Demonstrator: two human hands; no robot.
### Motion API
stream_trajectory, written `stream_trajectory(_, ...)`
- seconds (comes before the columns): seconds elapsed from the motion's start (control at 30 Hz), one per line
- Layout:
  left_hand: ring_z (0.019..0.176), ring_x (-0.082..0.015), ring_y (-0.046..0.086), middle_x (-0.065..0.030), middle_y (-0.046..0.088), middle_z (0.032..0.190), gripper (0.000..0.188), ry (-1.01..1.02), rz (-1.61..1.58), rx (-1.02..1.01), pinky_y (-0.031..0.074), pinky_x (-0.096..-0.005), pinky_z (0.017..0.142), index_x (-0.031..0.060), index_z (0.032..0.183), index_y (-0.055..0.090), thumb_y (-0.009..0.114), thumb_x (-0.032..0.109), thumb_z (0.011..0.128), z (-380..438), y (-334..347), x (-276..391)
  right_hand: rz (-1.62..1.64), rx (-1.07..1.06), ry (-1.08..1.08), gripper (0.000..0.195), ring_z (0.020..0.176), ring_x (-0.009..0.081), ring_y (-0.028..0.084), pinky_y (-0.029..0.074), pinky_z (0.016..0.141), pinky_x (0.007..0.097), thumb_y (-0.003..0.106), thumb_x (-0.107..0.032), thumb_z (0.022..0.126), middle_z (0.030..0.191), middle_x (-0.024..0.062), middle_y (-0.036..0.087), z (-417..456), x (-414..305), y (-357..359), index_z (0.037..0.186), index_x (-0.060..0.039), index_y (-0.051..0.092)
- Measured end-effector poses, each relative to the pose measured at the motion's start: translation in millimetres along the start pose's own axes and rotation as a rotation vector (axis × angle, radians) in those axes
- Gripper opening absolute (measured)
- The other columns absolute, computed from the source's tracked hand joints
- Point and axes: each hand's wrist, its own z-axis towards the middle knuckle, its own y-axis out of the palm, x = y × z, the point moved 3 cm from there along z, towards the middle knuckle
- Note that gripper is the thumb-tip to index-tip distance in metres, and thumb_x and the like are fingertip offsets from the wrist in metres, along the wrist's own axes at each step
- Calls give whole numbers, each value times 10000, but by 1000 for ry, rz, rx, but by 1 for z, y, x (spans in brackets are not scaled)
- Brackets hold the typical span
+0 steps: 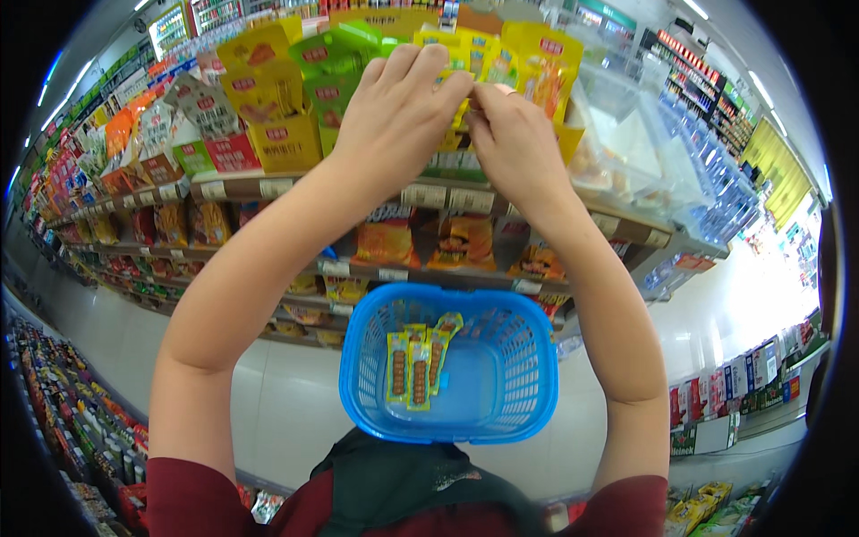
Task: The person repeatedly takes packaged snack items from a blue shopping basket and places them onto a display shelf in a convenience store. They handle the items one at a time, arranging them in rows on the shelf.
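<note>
My left hand (402,111) reaches over the shelf with its fingers curled down among the yellow snack packets (493,57). Close against it, my right hand (513,127) has thumb and fingers bent together, a bit of yellow packaging showing between the two hands. The fingertips are hidden, so any grip cannot be made out. In front of my body is a blue plastic basket (510,429). Several slim yellow-green packets (418,376) with brown contents lie in its left half. Left of my hands stand a green snack box (329,87) and a yellow display box (285,148).
Below the hands runs a shelf edge (362,191) with price tags, above lower shelves holding orange snack bags (463,241). Clear plastic bins (624,134) stand to the right, beside stacked water bottles (711,174). More goods line the aisle behind at left and right.
</note>
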Motion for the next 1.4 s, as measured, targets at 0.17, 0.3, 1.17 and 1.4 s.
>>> stream_trajectory(0.17,876,-271,529,-95,544,972,198,-117,-418,-96,437,-367,730,76,918,579,644,82,731,-116,-1,56,116,18,-65,175,756,349,607,499,633,402,587,-46,803,810,163,590,-82,-34,3,975,-14,596)
stream_trajectory(0.3,800,-320,569,-149,588,905,189,-604,-933,-849,475,-384,733,23,933,600,653,111,774,-241,82,107,320,-320,295,139,753,343,622,512,626,388,591,-74,806,807,155,618,-194,-22,64,938,-52,630)
stream_trajectory(1.17,633,-122,635,-56,615,933,251,-1222,-1454,-1511,554,-249,559,69,1135,526,554,215,933,-289,142,164,903,-1054,1498,167,602,102,610,483,505,222,625,-201,889,740,31,639,-349,31,126,938,-42,627)
stream_trajectory(1.4,834,-75,556,-9,602,962,258,-733,-1594,-1156,508,-256,714,58,1123,522,582,216,928,-138,66,89,1000,-764,1105,178,589,63,587,457,493,196,604,-157,898,730,1,629,-188,19,24,1022,-38,650)
